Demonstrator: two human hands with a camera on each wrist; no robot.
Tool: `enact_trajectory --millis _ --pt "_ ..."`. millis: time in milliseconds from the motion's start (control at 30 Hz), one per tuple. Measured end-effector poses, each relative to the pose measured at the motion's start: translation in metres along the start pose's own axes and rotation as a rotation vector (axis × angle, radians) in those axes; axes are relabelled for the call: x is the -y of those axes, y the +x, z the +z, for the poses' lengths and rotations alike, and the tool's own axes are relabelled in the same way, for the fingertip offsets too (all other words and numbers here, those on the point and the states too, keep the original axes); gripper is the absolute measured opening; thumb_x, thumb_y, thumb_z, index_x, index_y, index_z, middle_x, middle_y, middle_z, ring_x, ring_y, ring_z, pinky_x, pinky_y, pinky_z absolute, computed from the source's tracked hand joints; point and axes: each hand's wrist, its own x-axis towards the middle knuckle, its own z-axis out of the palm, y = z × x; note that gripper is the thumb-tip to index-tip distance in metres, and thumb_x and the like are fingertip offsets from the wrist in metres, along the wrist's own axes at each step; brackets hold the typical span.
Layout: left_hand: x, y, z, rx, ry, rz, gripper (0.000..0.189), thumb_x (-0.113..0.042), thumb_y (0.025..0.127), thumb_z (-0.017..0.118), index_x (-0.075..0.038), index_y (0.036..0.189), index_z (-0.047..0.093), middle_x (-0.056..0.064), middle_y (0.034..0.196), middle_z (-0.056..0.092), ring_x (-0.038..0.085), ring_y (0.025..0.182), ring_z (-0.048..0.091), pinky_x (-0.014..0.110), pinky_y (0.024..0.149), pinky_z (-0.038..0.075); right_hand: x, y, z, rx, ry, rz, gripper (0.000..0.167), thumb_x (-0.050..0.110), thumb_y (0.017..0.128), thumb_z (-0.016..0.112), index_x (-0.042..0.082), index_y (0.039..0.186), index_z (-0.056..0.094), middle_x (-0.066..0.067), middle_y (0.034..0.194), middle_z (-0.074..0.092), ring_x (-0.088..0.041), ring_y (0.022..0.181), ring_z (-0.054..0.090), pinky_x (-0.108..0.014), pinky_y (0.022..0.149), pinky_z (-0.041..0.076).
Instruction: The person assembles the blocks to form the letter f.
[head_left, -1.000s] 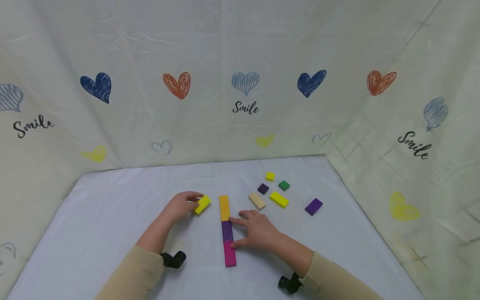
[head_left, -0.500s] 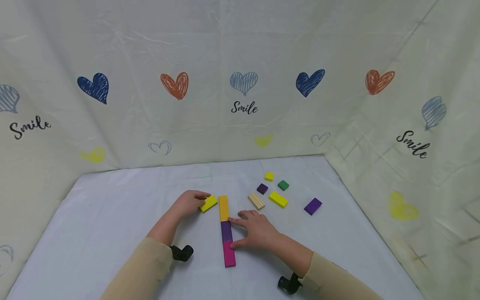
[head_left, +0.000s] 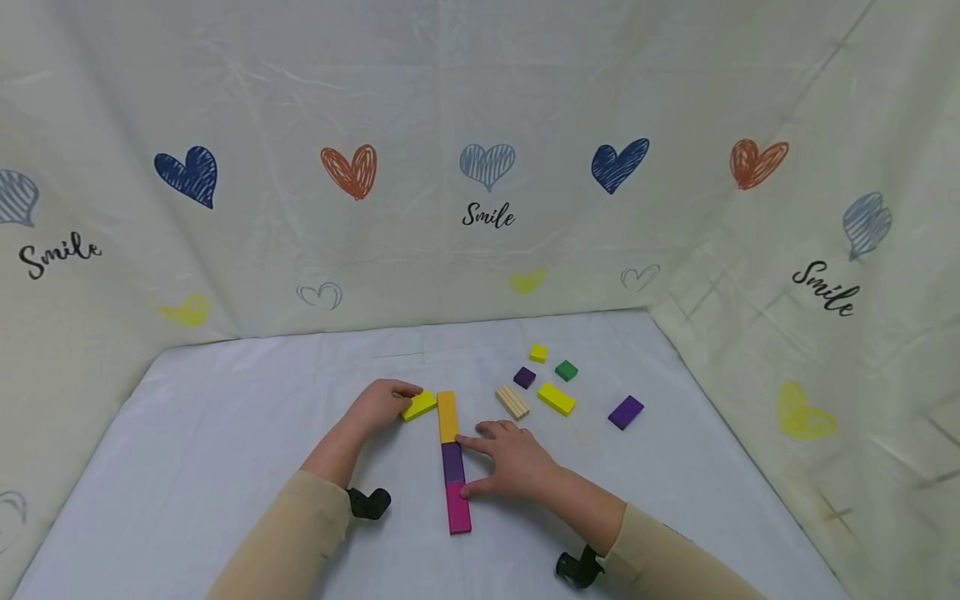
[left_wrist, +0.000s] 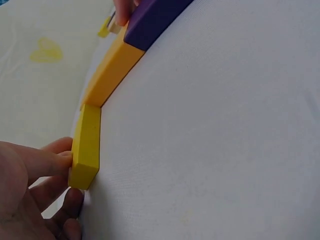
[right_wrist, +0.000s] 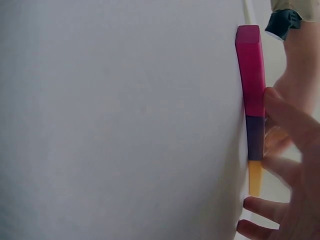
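Observation:
My left hand [head_left: 384,404] pinches a yellow block [left_wrist: 87,140] between thumb and fingers. This block slants on the table, and its far end meets the top left corner of an orange block [head_left: 447,416]. Below the orange one, a purple block [head_left: 453,462] and a pink block [head_left: 459,508] continue end to end in a straight row. My right hand [head_left: 517,460] is spread along the row's right side. Its index fingertip touches near the orange-purple joint, and its thumb [right_wrist: 277,102] touches the pink block's side.
Right of the row lie a ridged wooden block [head_left: 512,402], a second yellow block [head_left: 557,399] and a purple block [head_left: 626,412]. Farther back are a dark purple cube [head_left: 524,377], a green block [head_left: 566,370] and a small yellow block [head_left: 538,352]. A printed curtain [head_left: 420,100] closes the back.
My left hand has moved right with the yellow block, turning it flatter, until its end met the orange block. My right hand and the row stay as they were.

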Motion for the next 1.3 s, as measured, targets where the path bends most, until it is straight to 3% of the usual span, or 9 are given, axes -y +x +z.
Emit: enact_trajectory --millis 400,733,967,1300 --pt "0.002 -0.005 0.001 -0.006 0.003 -0.025 0.035 -0.026 0.096 0.065 -0.015 0.129 0.067 0.007 0.121 0.065 0.026 0.109 0.057 0.047 0.098 0.047 0.000 -0.001 0.000 -0.004 -0.009 -0.006 0.081 0.069 0.071 0.074 0.042 0.144 0.050 -0.003 0.146 0.047 -0.029 0.134 0.041 -0.056 0.106 0.039" --pt "0.011 -0.005 0.004 0.022 0.090 0.089 0.044 -0.022 0.089 0.075 -0.014 0.132 0.065 0.010 0.123 0.061 0.026 0.108 0.056 0.048 0.099 0.046 -0.002 -0.001 0.002 -0.020 -0.024 -0.017 0.081 0.069 0.072 0.073 0.042 0.144 0.050 -0.003 0.145 0.049 -0.029 0.133 0.042 -0.056 0.104 0.040" --pt "0.009 -0.009 0.003 0.018 0.117 0.072 0.044 -0.021 0.091 0.071 -0.020 0.134 0.065 0.011 0.123 0.058 0.025 0.106 0.056 0.047 0.098 0.046 -0.001 -0.001 0.001 -0.011 -0.018 -0.010 0.081 0.068 0.072 0.074 0.041 0.144 0.050 -0.004 0.145 0.049 -0.029 0.133 0.042 -0.057 0.104 0.040" --pt "0.005 -0.010 0.001 0.033 0.157 0.045 0.041 -0.021 0.094 0.067 -0.025 0.135 0.064 0.012 0.130 0.053 0.030 0.116 0.052 0.051 0.104 0.042 -0.001 -0.001 0.002 -0.013 -0.025 -0.017 0.082 0.069 0.071 0.074 0.041 0.145 0.050 -0.004 0.145 0.048 -0.028 0.133 0.042 -0.056 0.104 0.040"
